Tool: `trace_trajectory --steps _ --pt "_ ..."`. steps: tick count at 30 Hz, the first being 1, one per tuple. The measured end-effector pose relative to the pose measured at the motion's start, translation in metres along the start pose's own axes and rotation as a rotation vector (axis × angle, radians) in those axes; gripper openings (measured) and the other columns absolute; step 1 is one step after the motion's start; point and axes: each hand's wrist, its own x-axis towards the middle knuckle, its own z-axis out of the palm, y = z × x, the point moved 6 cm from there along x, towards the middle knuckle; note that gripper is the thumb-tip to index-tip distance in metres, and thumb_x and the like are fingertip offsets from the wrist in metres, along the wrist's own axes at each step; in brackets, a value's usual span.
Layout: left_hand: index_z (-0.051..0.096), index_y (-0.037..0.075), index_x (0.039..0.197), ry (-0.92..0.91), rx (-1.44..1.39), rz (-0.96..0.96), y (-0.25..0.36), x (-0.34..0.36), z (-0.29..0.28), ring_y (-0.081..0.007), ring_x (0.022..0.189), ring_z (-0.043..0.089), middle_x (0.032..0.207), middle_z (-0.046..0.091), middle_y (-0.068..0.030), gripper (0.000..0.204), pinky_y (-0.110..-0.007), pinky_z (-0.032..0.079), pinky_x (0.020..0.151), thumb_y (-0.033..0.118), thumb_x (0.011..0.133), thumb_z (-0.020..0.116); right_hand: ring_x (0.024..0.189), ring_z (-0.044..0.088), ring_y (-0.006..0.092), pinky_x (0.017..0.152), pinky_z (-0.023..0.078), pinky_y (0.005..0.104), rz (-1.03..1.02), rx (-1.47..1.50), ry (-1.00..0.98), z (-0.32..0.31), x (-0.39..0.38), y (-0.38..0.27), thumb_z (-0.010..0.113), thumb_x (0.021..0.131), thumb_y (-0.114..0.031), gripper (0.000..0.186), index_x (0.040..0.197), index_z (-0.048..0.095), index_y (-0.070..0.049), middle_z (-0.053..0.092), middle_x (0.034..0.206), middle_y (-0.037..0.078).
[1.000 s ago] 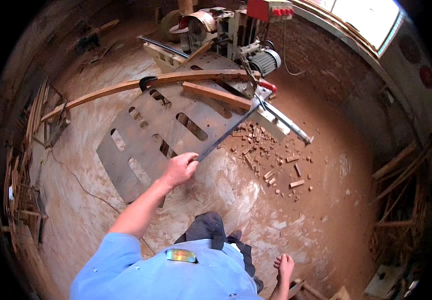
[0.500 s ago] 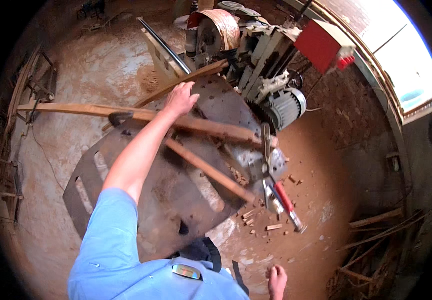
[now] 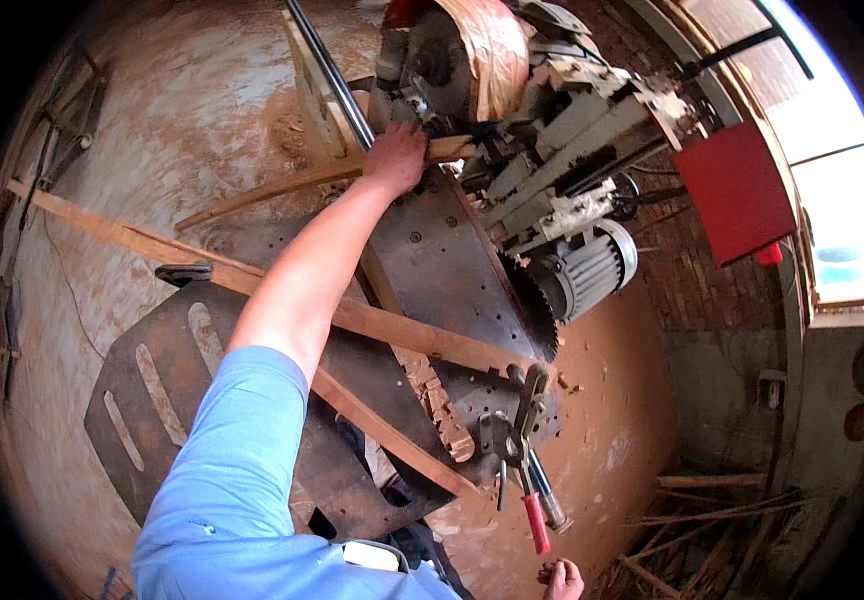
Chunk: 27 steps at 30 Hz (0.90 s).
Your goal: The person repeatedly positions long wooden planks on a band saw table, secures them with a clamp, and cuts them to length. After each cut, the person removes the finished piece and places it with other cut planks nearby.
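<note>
My left hand (image 3: 397, 158) reaches across the dark metal table (image 3: 432, 225) to its far edge. Its fingers close over a slightly curved wooden strip (image 3: 282, 190), just in front of a round saw blade (image 3: 439, 55). Beneath my left forearm, a long wooden beam (image 3: 422, 340) crosses the table; its right end is at a metal toggle clamp (image 3: 527, 400) with a red handle (image 3: 536, 522). Low in the view, my right hand (image 3: 560, 578) has curled fingers near that handle, apart from it, with nothing visible in them.
A shorter wooden strip (image 3: 392, 435) lies slantwise on the table. A second toothed saw blade (image 3: 537, 305) stands at the right edge beside a grey motor (image 3: 592, 270). A red box (image 3: 737, 195) is beyond it. Scrap wood (image 3: 712, 520) is piled at lower right.
My left hand has moved forward from above the table onto the curved strip. My right hand is now closer to the red handle. The whole view has shifted.
</note>
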Motion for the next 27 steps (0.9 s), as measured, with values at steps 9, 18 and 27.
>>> trace_trajectory --steps 9,18,27 --pt "0.048 0.006 0.119 0.067 -0.374 0.330 -0.028 -0.080 -0.091 -0.0357 0.098 0.061 0.103 0.061 -0.0161 0.048 -0.043 0.051 0.084 0.008 0.075 0.066 0.073 0.055 0.0129 0.065 0.047 0.0262 -0.545 -0.112 0.027 -0.022 0.062 -0.274 0.046 0.094 -0.004 0.016 0.097 0.059 0.005 0.060 0.082 0.006" --pt "0.050 0.013 0.118 0.336 -0.542 0.629 0.053 -0.115 -0.186 -0.0295 0.091 0.062 0.094 0.060 -0.0094 0.050 -0.039 0.053 0.079 0.021 0.073 0.072 0.128 0.039 0.0397 0.105 0.032 0.0497 -1.683 -0.663 0.172 0.099 -0.058 -0.531 0.067 0.084 -0.031 0.059 0.127 0.048 0.004 0.046 0.135 0.024" --pt "0.050 0.009 0.086 0.341 -0.374 0.686 0.150 -0.151 -0.191 -0.0227 0.078 0.053 0.079 0.049 -0.0061 0.018 -0.036 0.046 0.071 0.021 0.078 0.060 0.085 0.066 0.0298 0.075 0.051 0.0406 -1.334 -1.142 -0.108 0.132 -0.019 -0.551 0.071 0.078 -0.029 0.034 0.092 0.058 -0.001 0.067 0.085 0.015"
